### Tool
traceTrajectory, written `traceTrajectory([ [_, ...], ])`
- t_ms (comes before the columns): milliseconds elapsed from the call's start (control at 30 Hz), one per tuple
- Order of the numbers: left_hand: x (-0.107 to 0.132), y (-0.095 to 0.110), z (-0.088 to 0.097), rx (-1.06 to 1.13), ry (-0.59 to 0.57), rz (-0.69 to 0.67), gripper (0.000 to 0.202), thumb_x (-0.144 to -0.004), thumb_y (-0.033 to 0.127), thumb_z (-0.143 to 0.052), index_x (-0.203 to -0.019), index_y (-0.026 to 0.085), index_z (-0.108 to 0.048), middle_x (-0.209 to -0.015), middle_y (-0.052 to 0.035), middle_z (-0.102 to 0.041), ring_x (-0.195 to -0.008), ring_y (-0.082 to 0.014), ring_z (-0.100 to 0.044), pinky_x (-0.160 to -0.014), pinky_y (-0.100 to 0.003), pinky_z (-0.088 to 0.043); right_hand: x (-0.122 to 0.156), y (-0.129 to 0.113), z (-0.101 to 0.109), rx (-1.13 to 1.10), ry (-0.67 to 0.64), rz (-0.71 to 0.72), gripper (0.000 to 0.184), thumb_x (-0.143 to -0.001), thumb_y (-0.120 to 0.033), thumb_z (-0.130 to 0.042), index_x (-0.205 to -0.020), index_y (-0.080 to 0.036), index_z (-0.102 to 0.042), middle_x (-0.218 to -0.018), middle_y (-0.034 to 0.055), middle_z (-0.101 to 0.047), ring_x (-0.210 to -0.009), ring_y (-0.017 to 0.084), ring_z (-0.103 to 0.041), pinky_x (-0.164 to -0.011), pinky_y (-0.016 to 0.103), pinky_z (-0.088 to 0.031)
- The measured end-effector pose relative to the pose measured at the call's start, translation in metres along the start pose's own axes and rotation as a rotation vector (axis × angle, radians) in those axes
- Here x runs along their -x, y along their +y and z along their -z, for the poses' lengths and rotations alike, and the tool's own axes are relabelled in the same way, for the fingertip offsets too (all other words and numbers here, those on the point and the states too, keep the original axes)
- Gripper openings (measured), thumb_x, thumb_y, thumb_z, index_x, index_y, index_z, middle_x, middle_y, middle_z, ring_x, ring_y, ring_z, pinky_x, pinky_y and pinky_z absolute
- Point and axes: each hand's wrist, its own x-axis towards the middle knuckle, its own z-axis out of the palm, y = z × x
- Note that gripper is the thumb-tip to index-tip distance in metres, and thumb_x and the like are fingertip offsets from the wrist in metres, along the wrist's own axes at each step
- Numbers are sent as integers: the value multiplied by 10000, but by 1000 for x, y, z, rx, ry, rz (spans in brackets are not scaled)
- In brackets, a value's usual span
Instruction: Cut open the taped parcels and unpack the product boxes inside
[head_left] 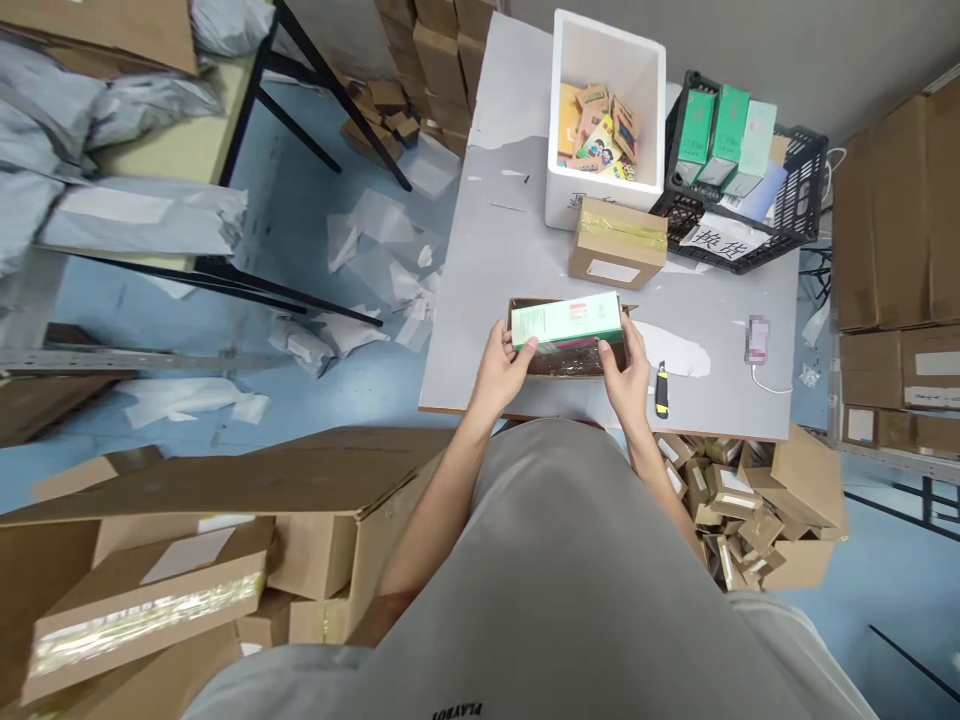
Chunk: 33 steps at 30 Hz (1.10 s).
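Observation:
Between both hands is a long pale green box (566, 320) with small print on its face. My left hand (504, 368) grips its left end, thumb on the near edge. On the right end my right hand (627, 368) closes with its thumb at the near corner. Under and behind the green box, an open brown cardboard carton (562, 364) rests on the grey table (480, 260); its inside is partly hidden. A black and yellow utility knife (661, 390) lies to the right of my right hand.
Behind stand a taped carton (619, 243), a white foam box (605, 190) of small packs and a black crate (739, 250) with green boxes. A phone-like object (757, 340) lies right. Large cartons of parcels (150, 600) and boxes (731, 490) flank me.

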Motion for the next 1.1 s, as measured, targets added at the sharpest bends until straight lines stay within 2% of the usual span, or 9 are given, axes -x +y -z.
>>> traceTrajectory([
  [100,3,9,4,166,-68,128,700,-1043,691,-691,-1565,230,-631,-1483,-160,-783,-1397,-328,-739,-1215,-520,-593,-4,-18,0,35,73,94,567,-1096,-594,-657,-1579,-296,-657,-1647,151,-644,-1603,331,-558,-1383,610,-423],
  [200,11,17,8,286,-135,131,684,-1006,805,-667,-1383,241,-745,-1434,-154,-806,-1403,-341,-739,-1220,-552,-587,-13,-21,-9,13,182,68,627,-1023,-629,-755,-1519,-263,-641,-1509,172,-657,-1486,340,-619,-1322,587,-488],
  [300,24,22,9,327,-106,56,643,-996,780,-710,-1344,242,-762,-1525,-146,-759,-1507,-334,-680,-1276,-511,-548,-25,-16,-21,-28,272,-22,646,-987,-657,-773,-1457,-236,-634,-1411,161,-638,-1374,318,-648,-1271,543,-529],
  [400,40,22,8,329,-48,17,599,-989,737,-750,-1343,254,-740,-1617,-129,-695,-1542,-314,-651,-1294,-456,-535,-35,-14,-31,3,366,-56,502,-983,-664,-766,-1248,-246,-688,-1301,128,-659,-1276,295,-659,-1240,515,-548],
  [500,56,19,7,341,-19,19,542,-989,700,-777,-1321,276,-721,-1558,-109,-727,-1505,-300,-669,-1303,-470,-533,-42,-14,-34,-5,426,-70,419,-990,-646,-746,-1121,-253,-684,-1227,103,-677,-1219,275,-666,-1218,489,-559],
  [633,77,18,5,449,-83,71,472,-969,668,-822,-1223,279,-738,-1458,-88,-769,-1468,-306,-687,-1276,-529,-575,-50,-5,-28,-49,449,-89,317,-984,-555,-705,-1076,-254,-667,-1167,78,-699,-1169,260,-684,-1175,463,-573],
  [733,90,20,3,547,-141,93,419,-959,636,-844,-1146,272,-752,-1401,-77,-779,-1468,-306,-692,-1288,-546,-578,-58,4,-17,-201,461,-69,266,-977,-511,-646,-1045,-255,-660,-1102,62,-710,-1109,253,-713,-1095,445,-605],
  [967,94,12,-3,684,-266,213,568,-909,601,-893,-1355,273,-765,-1541,-117,-746,-1522,-349,-672,-1318,-588,-543,-67,6,1,-439,325,-47,291,-958,-535,-690,-984,-250,-744,-1115,76,-790,-1127,285,-760,-1085,497,-626],
  [1100,95,1,-13,624,-261,221,718,-767,477,-1024,-1400,263,-761,-1548,-126,-744,-1520,-365,-669,-1303,-545,-549,-63,-1,6,-462,222,4,291,-977,-529,-687,-954,-248,-758,-1139,93,-814,-1161,297,-780,-1090,503,-633],
])
